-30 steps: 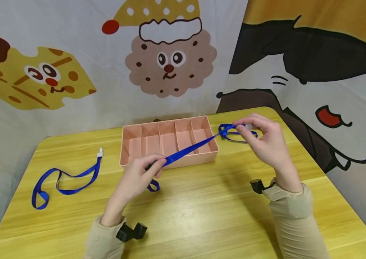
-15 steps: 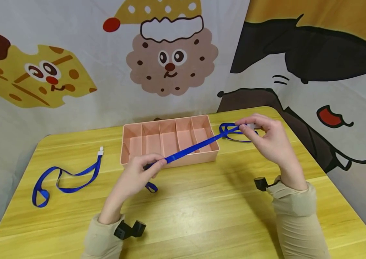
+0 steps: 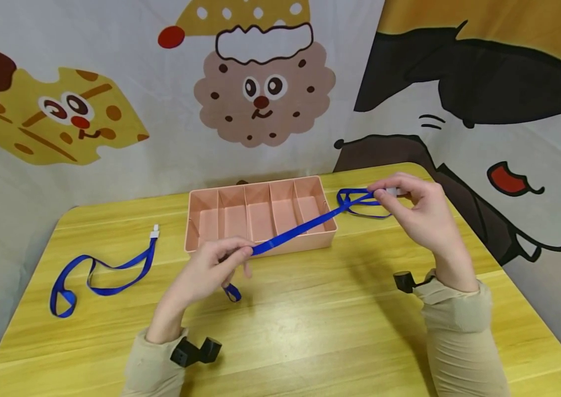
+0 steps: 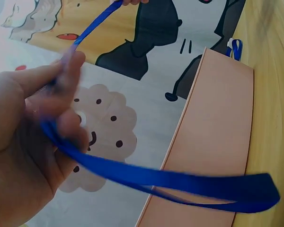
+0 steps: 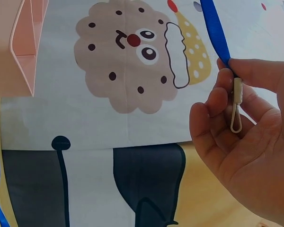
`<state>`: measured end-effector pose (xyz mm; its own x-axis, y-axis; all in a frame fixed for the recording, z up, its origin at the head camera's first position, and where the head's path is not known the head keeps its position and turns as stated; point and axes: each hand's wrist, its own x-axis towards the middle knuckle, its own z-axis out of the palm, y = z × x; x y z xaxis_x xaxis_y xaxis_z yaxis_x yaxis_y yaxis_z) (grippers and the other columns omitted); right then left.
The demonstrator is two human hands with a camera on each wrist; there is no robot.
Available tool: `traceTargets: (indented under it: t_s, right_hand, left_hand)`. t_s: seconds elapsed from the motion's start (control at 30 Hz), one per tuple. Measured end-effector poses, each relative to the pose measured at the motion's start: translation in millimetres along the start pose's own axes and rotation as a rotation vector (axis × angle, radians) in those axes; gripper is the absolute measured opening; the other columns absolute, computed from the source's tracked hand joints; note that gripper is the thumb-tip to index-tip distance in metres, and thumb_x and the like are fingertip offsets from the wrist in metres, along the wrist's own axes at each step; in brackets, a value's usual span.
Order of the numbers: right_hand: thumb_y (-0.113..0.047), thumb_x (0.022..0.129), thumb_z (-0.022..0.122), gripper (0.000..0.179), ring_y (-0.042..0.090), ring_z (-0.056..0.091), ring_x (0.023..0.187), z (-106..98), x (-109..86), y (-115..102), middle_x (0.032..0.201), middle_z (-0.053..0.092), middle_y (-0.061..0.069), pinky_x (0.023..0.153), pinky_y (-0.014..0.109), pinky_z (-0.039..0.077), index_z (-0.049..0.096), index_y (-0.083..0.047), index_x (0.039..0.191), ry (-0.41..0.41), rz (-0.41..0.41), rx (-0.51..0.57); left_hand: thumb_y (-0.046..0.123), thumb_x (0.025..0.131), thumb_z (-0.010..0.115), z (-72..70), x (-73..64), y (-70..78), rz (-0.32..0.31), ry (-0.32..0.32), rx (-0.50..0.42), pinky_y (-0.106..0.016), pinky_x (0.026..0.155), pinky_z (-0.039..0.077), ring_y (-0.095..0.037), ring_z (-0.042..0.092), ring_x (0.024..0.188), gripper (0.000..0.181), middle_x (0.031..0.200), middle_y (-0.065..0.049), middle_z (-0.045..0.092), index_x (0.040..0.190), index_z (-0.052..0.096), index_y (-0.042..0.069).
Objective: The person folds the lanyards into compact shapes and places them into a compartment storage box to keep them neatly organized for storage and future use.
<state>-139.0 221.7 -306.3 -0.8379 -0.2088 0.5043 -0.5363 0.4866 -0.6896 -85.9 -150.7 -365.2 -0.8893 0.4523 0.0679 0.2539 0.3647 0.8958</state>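
Observation:
A blue lanyard [image 3: 305, 226] stretches slantwise between the two hands, above the table and in front of a pink divided box [image 3: 312, 242]. My left hand [image 3: 206, 270] pinches its strap near the box's front left. Below that hand the lanyard's looped end [image 4: 203, 187] hangs down in the left wrist view. Farther back on the right, my right hand [image 3: 419, 212] pinches the other end between thumb and forefinger. At that end, a pale clip [image 5: 237, 101] shows against the curled fingers in the right wrist view.
A second blue lanyard [image 3: 107, 292] with a white clip [image 3: 155, 232] lies on the table [image 3: 300, 342] at left. Another blue lanyard [image 3: 350, 193] lies coiled right of the box, partly behind the right hand. A printed cloth [image 3: 161, 165] hangs behind the table.
My right hand has moved slightly right with the lanyard's clip end. The strap, twisted near the right hand a second ago, now lies flatter. The left hand has shifted very little.

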Motion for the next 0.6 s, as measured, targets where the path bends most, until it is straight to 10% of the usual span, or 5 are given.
traceTargets:
  t_s: [0.17, 0.37, 0.6]
  right_hand:
    - [0.005, 0.097, 0.069, 0.01, -0.003, 0.065, 0.086, 0, 0.1, 0, 0.094, 0.074, -0.021, 0.08, 0.009, 0.051, 0.078, 0.002, 0.098, 0.007, 0.01, 0.002]
    - [0.004, 0.097, 0.069, 0.009, -0.003, 0.064, 0.087, 2, 1.0, 2, 0.095, 0.072, -0.024, 0.08, 0.009, 0.049, 0.078, 0.002, 0.1, 0.009, 0.022, -0.007]
    - [0.002, 0.098, 0.069, 0.01, -0.005, 0.064, 0.09, 3, 1.1, 4, 0.096, 0.076, -0.005, 0.082, 0.009, 0.048, 0.078, 0.001, 0.101, 0.001, 0.021, -0.032]
  left_hand:
    - [0.007, 0.11, 0.052, 4.0, 2.1, 0.6, 0.042, -0.016, -0.059, -0.029, 0.072, 0.062, -0.003, 0.065, 0.081, 0.025, 0.092, -0.014, 0.071, 0.12, 0.071, -0.005]
    - [0.005, 0.11, 0.048, 11.8, 3.3, 0.9, 0.062, -0.048, -0.131, -0.022, 0.06, 0.048, -0.004, 0.051, 0.068, 0.028, 0.077, -0.004, 0.055, 0.128, 0.066, -0.007]
    - [0.016, 0.107, 0.062, 23.7, 7.8, 5.5, 0.021, 0.086, -0.065, -0.022, 0.057, 0.037, -0.004, 0.044, 0.068, 0.02, 0.082, -0.001, 0.056, 0.119, 0.074, 0.006]
